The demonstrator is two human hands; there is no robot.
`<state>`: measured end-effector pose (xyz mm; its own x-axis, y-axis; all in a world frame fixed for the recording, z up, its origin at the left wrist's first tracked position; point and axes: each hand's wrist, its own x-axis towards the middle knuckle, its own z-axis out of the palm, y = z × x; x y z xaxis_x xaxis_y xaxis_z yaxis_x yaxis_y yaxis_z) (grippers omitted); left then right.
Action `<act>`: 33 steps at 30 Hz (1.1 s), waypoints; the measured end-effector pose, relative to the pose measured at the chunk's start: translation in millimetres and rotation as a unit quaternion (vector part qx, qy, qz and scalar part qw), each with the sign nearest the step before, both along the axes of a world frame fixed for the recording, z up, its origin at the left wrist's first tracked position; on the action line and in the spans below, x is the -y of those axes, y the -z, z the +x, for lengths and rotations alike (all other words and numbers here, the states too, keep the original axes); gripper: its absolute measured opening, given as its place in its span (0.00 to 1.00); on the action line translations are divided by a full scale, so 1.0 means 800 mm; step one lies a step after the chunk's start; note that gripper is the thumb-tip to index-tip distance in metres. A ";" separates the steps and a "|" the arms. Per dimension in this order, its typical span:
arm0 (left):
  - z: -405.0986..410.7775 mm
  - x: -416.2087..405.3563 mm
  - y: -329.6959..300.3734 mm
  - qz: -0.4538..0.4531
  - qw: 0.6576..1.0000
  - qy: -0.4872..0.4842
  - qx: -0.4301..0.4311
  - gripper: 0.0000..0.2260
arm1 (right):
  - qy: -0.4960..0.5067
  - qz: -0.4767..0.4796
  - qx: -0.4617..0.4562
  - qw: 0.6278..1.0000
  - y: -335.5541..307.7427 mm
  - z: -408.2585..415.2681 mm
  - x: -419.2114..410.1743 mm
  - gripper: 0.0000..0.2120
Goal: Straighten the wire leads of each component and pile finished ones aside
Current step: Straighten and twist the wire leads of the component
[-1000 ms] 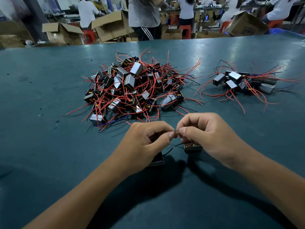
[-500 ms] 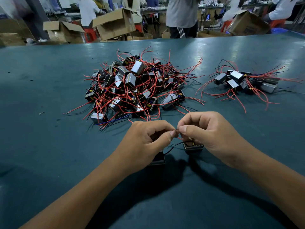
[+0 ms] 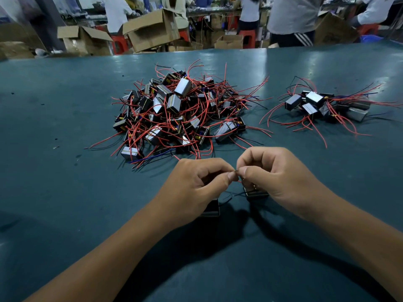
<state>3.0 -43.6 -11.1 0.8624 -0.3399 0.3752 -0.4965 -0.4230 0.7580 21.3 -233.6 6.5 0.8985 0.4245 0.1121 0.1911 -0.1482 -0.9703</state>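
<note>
My left hand (image 3: 196,184) and my right hand (image 3: 277,173) meet thumb to thumb over the near middle of the teal table (image 3: 65,192), both pinching the tip of a thin wire lead (image 3: 236,171). One small black component (image 3: 256,194) shows under my right hand. A second component (image 3: 211,211) peeks out beneath my left hand. Beyond them lies a big tangled heap of components (image 3: 181,114) with red leads. A smaller pile (image 3: 322,105) lies at the right.
Past the table's far edge stand open cardboard boxes (image 3: 150,29), red stools (image 3: 120,43) and several people at work. A blue bin (image 3: 370,38) sits at the far right.
My hands keep the same pinch on the lead and have barely shifted. A person in the background has walked to the right.
</note>
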 end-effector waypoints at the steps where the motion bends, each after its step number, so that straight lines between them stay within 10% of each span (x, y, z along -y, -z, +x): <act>1: 0.000 0.000 0.000 0.002 1.000 0.001 0.001 0.08 | 0.003 -0.005 0.002 1.000 0.001 0.000 0.000 0.12; 20: 0.007 -0.005 0.004 -0.024 0.999 0.025 -0.030 0.08 | -0.002 -0.137 0.215 0.967 0.003 0.005 0.013 0.04; 33: 0.008 -0.005 0.006 -0.034 0.998 0.035 -0.025 0.07 | -0.044 0.039 -0.170 0.984 -0.004 0.008 0.008 0.11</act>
